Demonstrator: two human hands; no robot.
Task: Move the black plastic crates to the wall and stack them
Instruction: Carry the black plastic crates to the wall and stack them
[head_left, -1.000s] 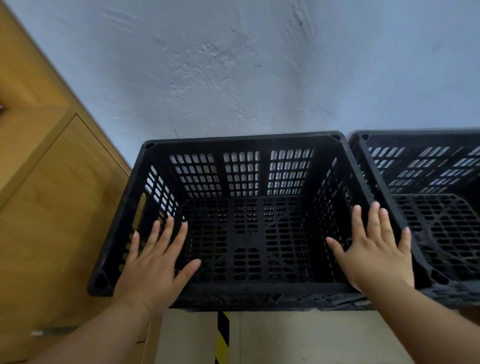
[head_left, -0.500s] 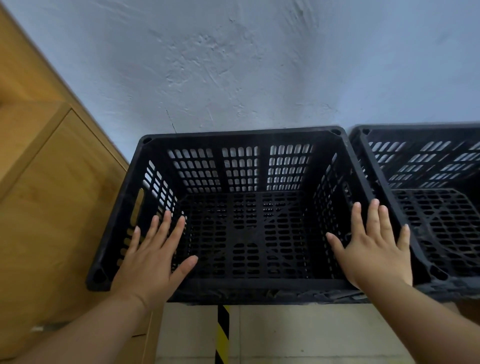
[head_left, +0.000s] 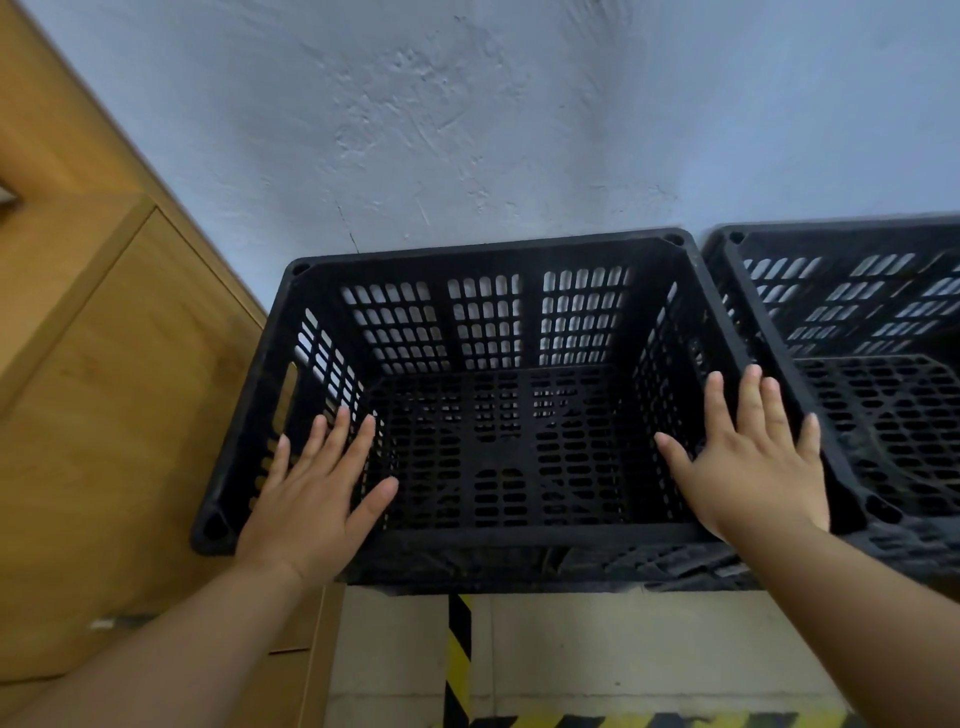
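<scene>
Left hand and right hand both flat, fingers spread, over the black slotted plastic crate. It's against the pale textured wall, second black crate just beside.

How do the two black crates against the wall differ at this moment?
The left crate is fully in frame, while the right crate is cut off by the picture's right edge. Both open hands, the left hand and the right hand, lie over the left crate's side rims; neither reaches into the right crate. The left crate stands beside a wooden cabinet. Both are black, perforated, empty and stand before the wall.
</scene>
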